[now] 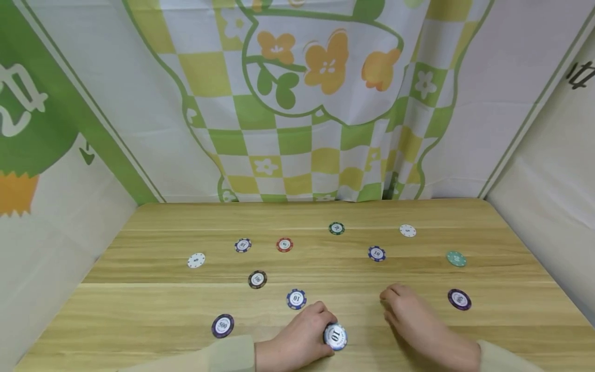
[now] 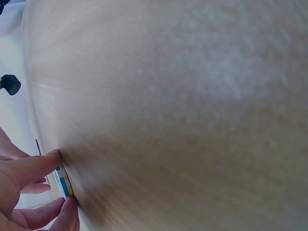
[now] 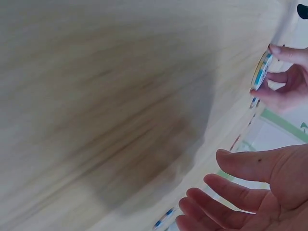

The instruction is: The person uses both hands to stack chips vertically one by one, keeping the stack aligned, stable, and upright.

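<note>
In the head view, my left hand (image 1: 297, 336) pinches a small stack of poker chips (image 1: 335, 337) by its edges at the near middle of the table. The top chip is light blue and white and reads 10. The left wrist view shows the edge of the stack (image 2: 65, 183), with a blue-and-white layer and a yellowish one between thumb and fingers. To the right, my right hand (image 1: 418, 320) holds nothing. Its thumb and loosely bent fingers stand apart in the right wrist view. A blue 10 chip (image 1: 296, 299) lies just beyond the left hand.
Several single chips lie flat on the wooden table (image 1: 153, 305). Purple ones lie at left (image 1: 223, 326) and right (image 1: 459, 299), a black 100 chip (image 1: 257, 279) left of centre, and a red chip (image 1: 284, 245) farther back. A patterned curtain (image 1: 297, 144) hangs behind the table.
</note>
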`<act>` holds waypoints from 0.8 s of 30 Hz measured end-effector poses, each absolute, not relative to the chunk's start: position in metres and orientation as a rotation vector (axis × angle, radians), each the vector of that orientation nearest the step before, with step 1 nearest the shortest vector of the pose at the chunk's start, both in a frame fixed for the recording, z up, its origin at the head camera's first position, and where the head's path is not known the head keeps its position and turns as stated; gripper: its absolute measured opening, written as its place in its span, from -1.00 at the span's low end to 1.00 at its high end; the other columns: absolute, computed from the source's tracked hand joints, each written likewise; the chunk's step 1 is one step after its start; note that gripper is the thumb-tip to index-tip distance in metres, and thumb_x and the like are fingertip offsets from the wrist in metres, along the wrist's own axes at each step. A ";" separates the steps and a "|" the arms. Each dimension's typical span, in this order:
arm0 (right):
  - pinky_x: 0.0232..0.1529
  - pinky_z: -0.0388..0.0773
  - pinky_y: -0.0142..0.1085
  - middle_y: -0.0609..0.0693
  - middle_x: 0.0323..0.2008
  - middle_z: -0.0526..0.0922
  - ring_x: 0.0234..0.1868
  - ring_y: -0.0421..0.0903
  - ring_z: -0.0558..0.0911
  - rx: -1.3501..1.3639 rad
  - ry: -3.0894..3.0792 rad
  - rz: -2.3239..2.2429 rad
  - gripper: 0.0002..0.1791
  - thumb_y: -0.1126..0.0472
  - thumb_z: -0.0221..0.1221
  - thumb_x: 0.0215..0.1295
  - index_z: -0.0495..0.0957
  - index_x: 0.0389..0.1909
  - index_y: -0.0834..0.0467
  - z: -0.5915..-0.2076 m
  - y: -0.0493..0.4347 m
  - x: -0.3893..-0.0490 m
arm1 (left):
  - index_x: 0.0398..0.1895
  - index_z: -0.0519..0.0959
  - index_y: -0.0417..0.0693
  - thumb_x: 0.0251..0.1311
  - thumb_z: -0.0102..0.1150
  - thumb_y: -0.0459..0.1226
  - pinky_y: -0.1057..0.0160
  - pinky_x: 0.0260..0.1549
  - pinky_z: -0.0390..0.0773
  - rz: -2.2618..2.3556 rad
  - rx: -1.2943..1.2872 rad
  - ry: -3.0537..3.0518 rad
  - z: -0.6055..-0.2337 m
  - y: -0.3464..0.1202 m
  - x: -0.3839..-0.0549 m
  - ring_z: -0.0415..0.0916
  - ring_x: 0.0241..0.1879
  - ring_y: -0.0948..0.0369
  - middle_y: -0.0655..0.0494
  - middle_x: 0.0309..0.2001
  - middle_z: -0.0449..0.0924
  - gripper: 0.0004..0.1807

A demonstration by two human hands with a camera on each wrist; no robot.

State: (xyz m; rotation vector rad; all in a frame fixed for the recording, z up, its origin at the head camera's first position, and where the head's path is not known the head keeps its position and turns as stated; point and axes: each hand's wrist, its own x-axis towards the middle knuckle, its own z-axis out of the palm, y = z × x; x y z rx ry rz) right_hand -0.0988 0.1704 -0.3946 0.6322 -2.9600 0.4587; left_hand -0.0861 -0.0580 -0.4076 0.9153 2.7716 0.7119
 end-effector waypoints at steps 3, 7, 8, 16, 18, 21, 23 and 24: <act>-0.10 0.50 -0.11 0.11 -0.26 0.55 -0.17 0.06 0.54 0.624 -2.956 0.444 -0.72 0.38 0.30 -0.09 0.55 -0.28 0.27 -0.394 0.179 -0.102 | -0.21 0.57 -0.14 -0.26 0.44 -0.27 0.49 -0.26 0.38 0.713 0.902 2.752 -0.407 -0.058 -0.087 0.31 -0.32 0.40 0.25 -0.33 0.38 -0.57; -0.14 0.51 -0.09 0.14 -0.27 0.55 -0.20 0.08 0.54 0.612 -2.928 0.447 -0.71 0.38 0.30 -0.10 0.54 -0.27 0.30 -0.393 0.191 -0.106 | -0.21 0.57 -0.14 -0.26 0.44 -0.27 0.49 -0.25 0.38 0.711 0.906 2.755 -0.407 -0.058 -0.086 0.31 -0.31 0.41 0.26 -0.33 0.38 -0.57; -0.15 0.51 -0.09 0.13 -0.27 0.56 -0.20 0.08 0.55 0.610 -2.917 0.445 -0.71 0.38 0.30 -0.10 0.55 -0.27 0.30 -0.392 0.194 -0.107 | -0.21 0.57 -0.14 -0.26 0.44 -0.27 0.49 -0.25 0.38 0.710 0.910 2.757 -0.407 -0.058 -0.086 0.31 -0.31 0.41 0.26 -0.33 0.38 -0.57; -0.19 0.52 -0.07 0.14 -0.26 0.58 -0.21 0.11 0.56 0.579 -2.952 0.387 -0.68 0.35 0.33 -0.13 0.56 -0.27 0.30 -0.387 0.215 -0.113 | -0.21 0.57 -0.13 -0.26 0.44 -0.27 0.49 -0.26 0.37 0.705 0.912 2.761 -0.408 -0.058 -0.086 0.30 -0.32 0.41 0.26 -0.33 0.38 -0.57; -0.19 0.51 -0.04 0.16 -0.23 0.57 -0.19 0.14 0.55 0.563 -2.989 0.379 -0.66 0.34 0.33 -0.13 0.55 -0.25 0.30 -0.386 0.220 -0.114 | -0.21 0.57 -0.13 -0.26 0.44 -0.27 0.49 -0.26 0.37 0.705 0.904 2.754 -0.408 -0.058 -0.086 0.29 -0.32 0.41 0.26 -0.33 0.38 -0.57; -0.19 0.50 -0.01 0.19 -0.22 0.57 -0.18 0.17 0.54 0.534 -3.034 0.384 -0.65 0.34 0.33 -0.13 0.54 -0.23 0.31 -0.386 0.228 -0.116 | -0.21 0.57 -0.12 -0.25 0.44 -0.26 0.49 -0.27 0.37 0.701 0.901 2.745 -0.408 -0.058 -0.086 0.29 -0.32 0.41 0.27 -0.33 0.37 -0.57; -0.18 0.49 0.01 0.21 -0.21 0.56 -0.17 0.20 0.53 0.512 -3.057 0.391 -0.64 0.34 0.32 -0.13 0.53 -0.22 0.32 -0.387 0.233 -0.117 | -0.20 0.57 -0.12 -0.24 0.43 -0.26 0.49 -0.27 0.37 0.698 0.904 2.745 -0.408 -0.058 -0.086 0.29 -0.32 0.41 0.27 -0.33 0.37 -0.58; -0.17 0.49 0.02 0.22 -0.21 0.56 -0.17 0.21 0.53 0.505 -3.067 0.397 -0.63 0.34 0.31 -0.13 0.52 -0.21 0.33 -0.387 0.236 -0.119 | -0.21 0.57 -0.12 -0.24 0.43 -0.26 0.49 -0.27 0.37 0.695 0.908 2.749 -0.408 -0.058 -0.086 0.29 -0.32 0.41 0.27 -0.34 0.37 -0.58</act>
